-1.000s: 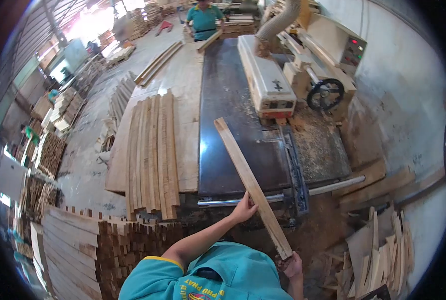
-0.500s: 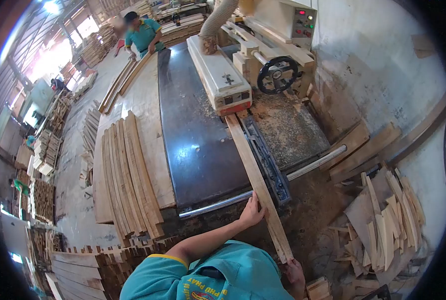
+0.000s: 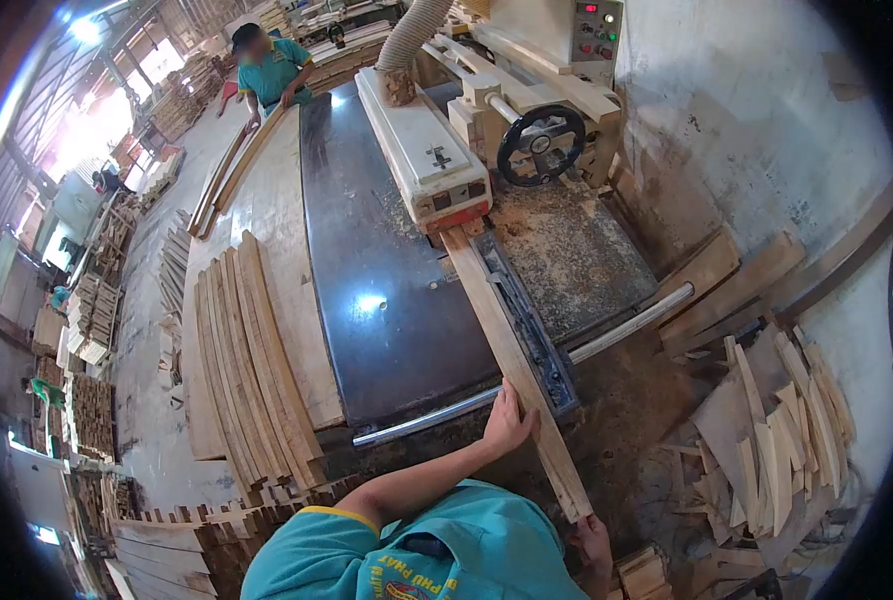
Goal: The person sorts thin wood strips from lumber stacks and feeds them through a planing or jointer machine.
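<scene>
A long wooden board runs from under the saw's white guard housing down toward my body, lying along the metal fence strip. My left hand is closed around the board's left edge, just past the table's front rail. At the near end of the board, my right hand grips the tip, with its fingers partly hidden. The far end of the board is out of sight beneath the housing.
Several wooden strips lie on the wooden side table at left. A co-worker handles long strips beyond it. A black handwheel and control panel stand at upper right. Offcuts are heaped on the floor at right.
The view has shifted slightly, so the machine appears a little farther left. Both hands stay on the board; its near end shows little movement. The co-worker bends a bit lower.
</scene>
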{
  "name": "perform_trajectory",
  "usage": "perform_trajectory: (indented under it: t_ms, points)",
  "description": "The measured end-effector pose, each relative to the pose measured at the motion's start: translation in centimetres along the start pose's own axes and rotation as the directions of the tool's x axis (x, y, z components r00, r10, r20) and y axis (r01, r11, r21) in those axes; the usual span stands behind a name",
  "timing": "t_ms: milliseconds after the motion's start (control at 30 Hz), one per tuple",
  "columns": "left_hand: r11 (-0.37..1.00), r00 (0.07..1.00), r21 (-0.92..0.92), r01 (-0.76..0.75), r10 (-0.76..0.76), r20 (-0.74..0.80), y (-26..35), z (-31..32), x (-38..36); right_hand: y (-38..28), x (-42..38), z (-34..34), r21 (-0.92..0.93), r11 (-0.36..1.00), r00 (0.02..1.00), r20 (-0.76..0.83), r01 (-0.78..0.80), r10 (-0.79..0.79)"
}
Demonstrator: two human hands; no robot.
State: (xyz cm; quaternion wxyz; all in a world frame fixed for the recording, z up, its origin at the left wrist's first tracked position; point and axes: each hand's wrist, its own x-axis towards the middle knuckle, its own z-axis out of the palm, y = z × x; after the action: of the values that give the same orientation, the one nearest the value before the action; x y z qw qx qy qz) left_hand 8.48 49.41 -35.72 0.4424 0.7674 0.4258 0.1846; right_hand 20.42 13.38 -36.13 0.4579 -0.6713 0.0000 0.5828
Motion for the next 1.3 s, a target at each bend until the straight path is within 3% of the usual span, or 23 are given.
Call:
perform_trajectory:
  t_ms: [167, 333, 400, 433, 567, 733, 767, 867, 1067, 1200, 1233, 1267, 1300]
  points:
    - [0.980, 0.993, 0.198, -0.005, 0.029, -0.117, -1.0, -0.9, 3.3, 0.6, 4.8, 2.1, 0.023, 0.988, 0.987, 0.036, 0.154, -0.155]
    - [0.931, 0.988, 0.365, -0.009, 0.063, -0.138, -2.1, -4.0, 7.8, -4.0, 6.4, 6.9, -0.049, 0.956, 0.955, 0.088, 0.288, -0.283]
    - [0.927, 0.996, 0.372, 0.045, -0.014, -0.086, -2.6, -5.5, 10.2, -5.1, 8.2, 9.2, 0.029, 0.951, 0.950, 0.048, 0.307, -0.308]
    - [0.904, 0.991, 0.427, 0.031, 0.027, -0.128, -3.0, -5.8, 11.0, -5.3, 9.0, 9.8, 0.078, 0.945, 0.944, 0.058, 0.319, -0.324]
    - [0.902, 0.993, 0.431, 0.036, 0.016, -0.118, -4.1, -7.7, 13.8, -7.2, 10.2, 12.8, -0.013, 0.947, 0.947, -0.003, 0.321, -0.321]
    - [0.905, 0.988, 0.413, 0.101, -0.042, -0.150, -5.0, -9.9, 17.2, -10.7, 11.0, 16.2, -0.031, 0.995, 0.994, 0.057, 0.094, -0.092]
    - [0.907, 0.987, 0.410, 0.100, -0.038, -0.157, -5.1, -10.5, 17.8, -11.5, 11.4, 16.7, -0.091, 0.989, 0.992, 0.069, 0.115, -0.109]
    - [0.922, 0.982, 0.366, 0.124, -0.060, -0.181, -5.9, -11.9, 19.8, -13.4, 12.7, 18.6, -0.115, 0.982, 0.988, 0.061, 0.147, -0.141]
    - [0.956, 0.914, 0.228, 0.182, -0.079, -0.399, -5.1, -13.0, 18.6, -17.3, 14.7, 22.6, -0.116, 0.982, 0.987, 0.068, 0.151, -0.144]
    - [0.995, 0.956, 0.011, -0.103, 0.103, -0.276, -4.8, -13.6, 11.9, -19.1, 16.7, 24.7, -0.144, 0.975, 0.984, 0.087, 0.167, -0.156]
    - [0.974, 0.972, -0.207, -0.090, 0.041, -0.230, -3.9, -14.1, 9.2, -19.3, 17.7, 25.1, -0.142, 0.973, 0.981, 0.089, 0.182, -0.171]
    - [0.968, 0.985, -0.251, -0.031, -0.013, -0.171, -4.4, -14.1, 6.8, -19.4, 18.8, 25.6, -0.140, 0.971, 0.979, 0.092, 0.195, -0.183]
    - [0.949, 0.975, -0.300, -0.102, 0.035, -0.222, -4.8, -14.0, 4.2, -19.8, 19.8, 26.3, -0.155, 0.973, 0.985, 0.046, 0.172, -0.167]
